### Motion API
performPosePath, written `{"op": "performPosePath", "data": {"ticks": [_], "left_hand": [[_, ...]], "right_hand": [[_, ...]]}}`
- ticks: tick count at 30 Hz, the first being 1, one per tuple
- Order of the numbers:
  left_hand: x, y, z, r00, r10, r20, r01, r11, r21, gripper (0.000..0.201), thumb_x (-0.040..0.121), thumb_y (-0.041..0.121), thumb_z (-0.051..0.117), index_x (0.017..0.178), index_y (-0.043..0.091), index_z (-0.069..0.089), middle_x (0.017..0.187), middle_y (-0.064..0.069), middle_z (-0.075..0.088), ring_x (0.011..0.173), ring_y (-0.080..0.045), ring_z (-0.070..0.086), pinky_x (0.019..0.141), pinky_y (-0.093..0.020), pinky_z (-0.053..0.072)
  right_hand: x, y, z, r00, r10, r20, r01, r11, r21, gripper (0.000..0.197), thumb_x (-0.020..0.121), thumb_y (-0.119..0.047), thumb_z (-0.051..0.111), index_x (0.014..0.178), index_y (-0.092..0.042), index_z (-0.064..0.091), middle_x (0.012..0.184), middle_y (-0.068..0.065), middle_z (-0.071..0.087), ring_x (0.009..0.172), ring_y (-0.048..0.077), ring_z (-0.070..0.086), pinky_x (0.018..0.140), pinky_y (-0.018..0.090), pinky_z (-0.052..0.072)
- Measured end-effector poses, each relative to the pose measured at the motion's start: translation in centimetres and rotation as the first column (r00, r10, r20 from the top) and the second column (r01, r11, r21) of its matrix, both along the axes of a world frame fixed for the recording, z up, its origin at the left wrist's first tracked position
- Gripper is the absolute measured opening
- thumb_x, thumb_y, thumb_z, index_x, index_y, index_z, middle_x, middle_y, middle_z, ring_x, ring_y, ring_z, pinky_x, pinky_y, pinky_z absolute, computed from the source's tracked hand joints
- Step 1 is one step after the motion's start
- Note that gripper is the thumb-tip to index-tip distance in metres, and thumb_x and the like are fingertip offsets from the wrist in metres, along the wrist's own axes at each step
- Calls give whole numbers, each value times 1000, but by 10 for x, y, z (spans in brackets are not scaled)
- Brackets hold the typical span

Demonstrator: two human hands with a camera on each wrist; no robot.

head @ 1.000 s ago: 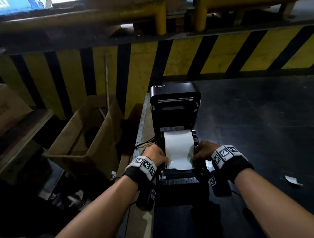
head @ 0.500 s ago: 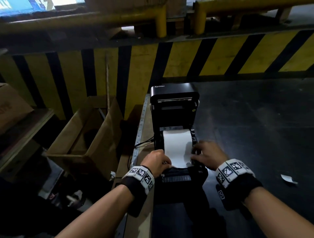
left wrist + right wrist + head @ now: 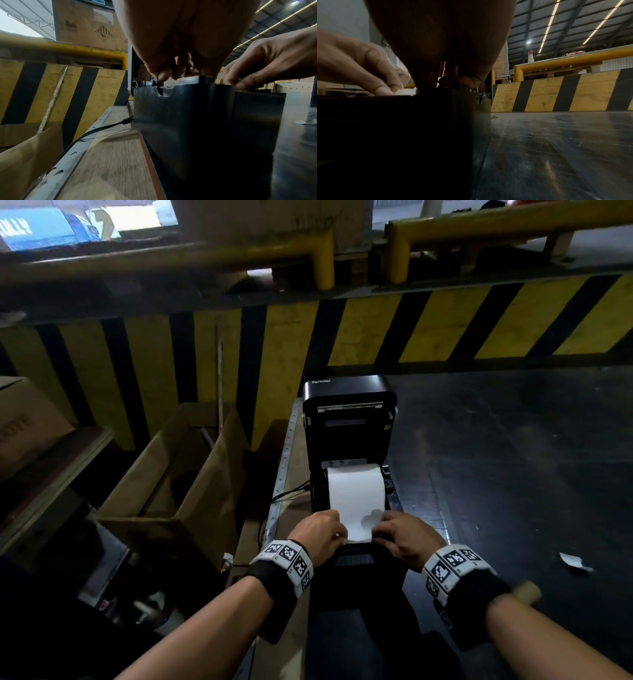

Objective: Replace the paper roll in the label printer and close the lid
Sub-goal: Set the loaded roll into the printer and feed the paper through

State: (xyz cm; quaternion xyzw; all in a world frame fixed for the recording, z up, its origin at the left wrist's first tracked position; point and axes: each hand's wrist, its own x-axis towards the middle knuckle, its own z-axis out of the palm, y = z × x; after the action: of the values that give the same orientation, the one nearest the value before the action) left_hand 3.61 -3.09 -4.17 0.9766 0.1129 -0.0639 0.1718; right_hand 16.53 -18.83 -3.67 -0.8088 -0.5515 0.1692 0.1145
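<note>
The black label printer (image 3: 352, 559) stands with its lid (image 3: 347, 419) swung up and open. A white paper roll (image 3: 354, 491) sits in the bay, its loose end drawn forward over the front. My left hand (image 3: 322, 534) pinches the left front corner of that strip. On the right edge my right hand (image 3: 400, 537) holds it with curled fingers. In the left wrist view, my left hand's fingertips (image 3: 173, 73) curl down at the printer body's (image 3: 188, 115) top edge. The right wrist view shows the left hand (image 3: 368, 70) on the white paper (image 3: 406, 91).
An open cardboard box (image 3: 171, 474) stands left of the bench, below its edge. A cable (image 3: 291, 491) enters the printer's left side. A paper scrap (image 3: 573, 561) and a beige cardboard core (image 3: 527, 592) lie on the dark bench top (image 3: 513, 474). A yellow-black barrier (image 3: 445, 326) runs behind.
Both hands slid toward me along the paper. The right hand left the printer's right side and came onto the strip's front right edge. The loose end now reaches the front.
</note>
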Motion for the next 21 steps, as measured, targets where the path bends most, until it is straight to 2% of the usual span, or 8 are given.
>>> {"op": "performPosePath", "data": {"ticks": [3,5,9,12,14,17,19,21], "left_hand": [[-6,-5,2,1000,2,3,-2,1000,-4,25,91,28,51,97,12,69,99,-7,58,96,-25,56,81,-37,47],[-12,-9,2,1000,-4,24,4,1000,-13,24,90,30,53,97,13,69,99,-6,58,94,-24,56,80,-36,47],[-26,-17,1,996,10,83,-5,998,-63,29,80,37,66,101,17,67,101,-2,56,88,-19,56,74,-30,45],[-36,-24,-1,993,6,119,-1,999,-37,22,81,29,67,97,14,68,102,-3,59,90,-20,58,78,-34,48],[-40,-28,-2,990,-14,140,20,999,-37,20,85,26,62,96,12,70,101,-5,63,93,-21,59,83,-34,48],[-45,-31,-3,987,-40,154,48,998,-48,25,87,29,58,96,10,72,99,-7,66,96,-20,58,83,-27,42],[-48,-33,-3,987,-53,154,65,995,-74,27,87,30,58,96,10,73,98,-7,67,96,-21,59,84,-27,43],[-52,-36,-4,987,-63,146,78,992,-95,26,88,31,58,96,11,73,98,-7,68,95,-21,60,85,-29,45]], "right_hand": [[-3,-5,0,1000,13,-28,-13,1000,23,25,90,-33,50,101,-17,66,103,4,57,92,21,57,75,33,45],[-6,-11,-1,999,28,-46,-26,998,53,24,89,-32,51,97,-17,67,94,0,54,87,19,55,74,30,43],[-13,-23,0,995,41,-95,-33,996,88,20,87,-30,55,93,-16,69,87,-9,48,80,11,51,75,30,47],[-20,-31,1,992,50,-115,-39,995,94,19,86,-30,57,90,-17,70,82,-9,49,79,13,54,74,31,48],[-23,-38,1,992,34,-123,-21,994,107,19,86,-30,58,90,-17,71,80,-10,48,78,11,53,68,23,44],[-29,-50,0,995,-3,-101,13,995,104,15,83,-33,62,89,-21,69,84,-11,49,78,8,51,58,10,30],[-30,-56,-4,997,-21,-72,28,996,89,12,80,-32,64,87,-23,66,84,-13,48,80,9,52,57,8,27],[-32,-62,-9,997,-45,-56,50,995,91,9,80,-30,65,85,-24,67,77,-16,44,79,9,50,58,9,28]]}}
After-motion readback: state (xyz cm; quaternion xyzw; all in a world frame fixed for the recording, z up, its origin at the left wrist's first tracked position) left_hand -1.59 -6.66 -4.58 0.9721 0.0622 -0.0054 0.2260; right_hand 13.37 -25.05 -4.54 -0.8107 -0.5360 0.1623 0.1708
